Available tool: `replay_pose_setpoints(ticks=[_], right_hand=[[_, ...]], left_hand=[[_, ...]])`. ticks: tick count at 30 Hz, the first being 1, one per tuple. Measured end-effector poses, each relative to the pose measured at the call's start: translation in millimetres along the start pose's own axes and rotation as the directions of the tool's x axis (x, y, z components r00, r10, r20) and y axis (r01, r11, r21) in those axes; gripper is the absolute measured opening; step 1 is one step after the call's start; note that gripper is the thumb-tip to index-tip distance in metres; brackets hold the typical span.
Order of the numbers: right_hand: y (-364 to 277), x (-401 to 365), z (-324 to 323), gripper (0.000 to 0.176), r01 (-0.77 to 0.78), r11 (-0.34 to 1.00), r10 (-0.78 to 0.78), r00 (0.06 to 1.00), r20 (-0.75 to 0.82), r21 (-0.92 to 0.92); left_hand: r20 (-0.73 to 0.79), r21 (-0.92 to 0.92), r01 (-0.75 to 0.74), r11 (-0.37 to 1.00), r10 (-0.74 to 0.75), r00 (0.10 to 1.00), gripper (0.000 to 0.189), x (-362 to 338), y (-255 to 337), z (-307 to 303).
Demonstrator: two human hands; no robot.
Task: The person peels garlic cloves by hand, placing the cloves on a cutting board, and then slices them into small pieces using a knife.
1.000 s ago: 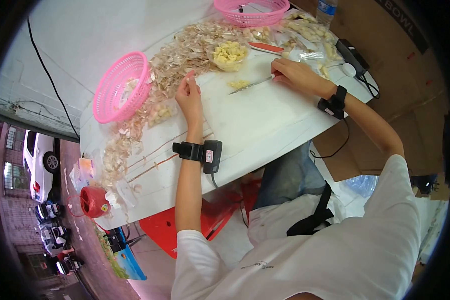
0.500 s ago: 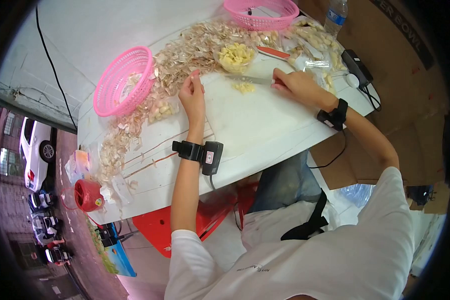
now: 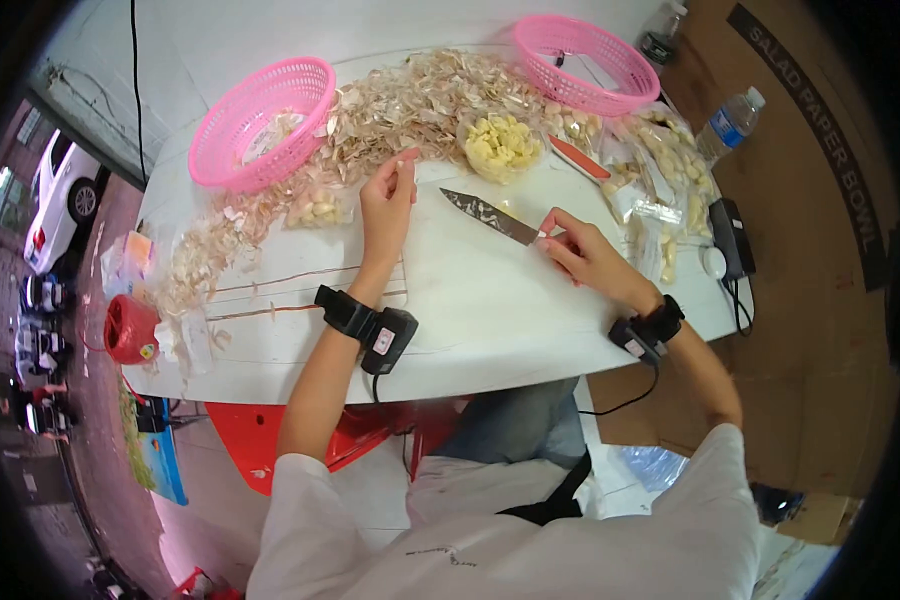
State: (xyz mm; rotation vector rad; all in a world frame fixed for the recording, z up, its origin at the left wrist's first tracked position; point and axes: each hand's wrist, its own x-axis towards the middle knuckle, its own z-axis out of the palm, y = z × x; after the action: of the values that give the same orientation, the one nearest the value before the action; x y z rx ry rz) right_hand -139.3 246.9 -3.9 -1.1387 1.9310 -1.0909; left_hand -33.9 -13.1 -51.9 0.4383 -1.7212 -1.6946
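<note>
My right hand (image 3: 588, 258) grips a kitchen knife (image 3: 490, 216) by its handle end. The dark blade points up and left over a white cutting board (image 3: 470, 290), its broad side showing pale wet bits. Beyond the blade, a little pale garlic is partly hidden. My left hand (image 3: 386, 208) is raised at the board's left edge, fingers pinched together; something whitish may be at the tips, too small to name. Close past the knife stands a clear bowl (image 3: 472, 165) heaped with cut garlic (image 3: 502, 142). Loose garlic skins (image 3: 400, 110) spread behind my left hand.
Pink baskets stand at the back left (image 3: 220, 165) and back right (image 3: 620, 95). A bag of peeled cloves (image 3: 320, 210) lies left. To the right are an orange-red strip-shaped object (image 3: 580, 158), garlic bags (image 3: 670, 150), a water bottle (image 3: 732, 125) and a black adapter (image 3: 732, 238).
The view has shifted. My right hand has drawn the knife nearer to me and turned its broad side into view. The small garlic pile by the blade is now mostly out of sight.
</note>
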Motion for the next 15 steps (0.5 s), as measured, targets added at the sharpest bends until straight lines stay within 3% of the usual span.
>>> replay_pose_setpoints(ticks=[1, 3, 4, 6, 7, 9, 15], right_hand=[[3, 5, -6, 0.02, 0.006, 1.0, -0.006, 1.0, 0.019, -0.009], [7, 10, -9, 0.021, 0.224, 0.877, -0.276, 0.959, -0.063, -0.426], [11, 11, -11, 0.021, 0.238, 0.874, -0.279, 0.959, -0.039, -0.424], [20, 9, -17, 0.025, 0.189, 0.891, -0.286, 0.94, -0.188, -0.412], [22, 8, -19, 0.025, 0.199, 0.888, -0.286, 0.945, -0.159, -0.416], [21, 8, -21, 0.024, 0.089, 0.882, -0.207, 0.955, -0.211, -0.462], [24, 12, -19, 0.022, 0.21, 0.72, -0.364, 0.926, -0.103, -0.662]], left_hand=[[-0.006, 0.018, -0.02, 1.0, 0.02, 1.0, 0.03, 2, -2, 1], [-0.035, 0.045, -0.027, 0.999, 0.028, 0.999, 0.032, -1, -2, 0], [-0.02, 0.058, -0.023, 0.998, 0.024, 1.0, 0.033, -2, 1, 0], [-0.029, 0.065, -0.008, 0.998, 0.01, 1.0, 0.033, -3, 5, 1], [-0.021, 0.076, -0.003, 0.997, 0.004, 1.0, 0.033, -3, 4, 1], [-0.039, 0.083, 0.015, 0.996, -0.012, 0.999, 0.033, -4, 4, 2], [-0.031, 0.127, 0.047, 0.991, -0.044, 0.999, 0.031, -5, 8, 1]])
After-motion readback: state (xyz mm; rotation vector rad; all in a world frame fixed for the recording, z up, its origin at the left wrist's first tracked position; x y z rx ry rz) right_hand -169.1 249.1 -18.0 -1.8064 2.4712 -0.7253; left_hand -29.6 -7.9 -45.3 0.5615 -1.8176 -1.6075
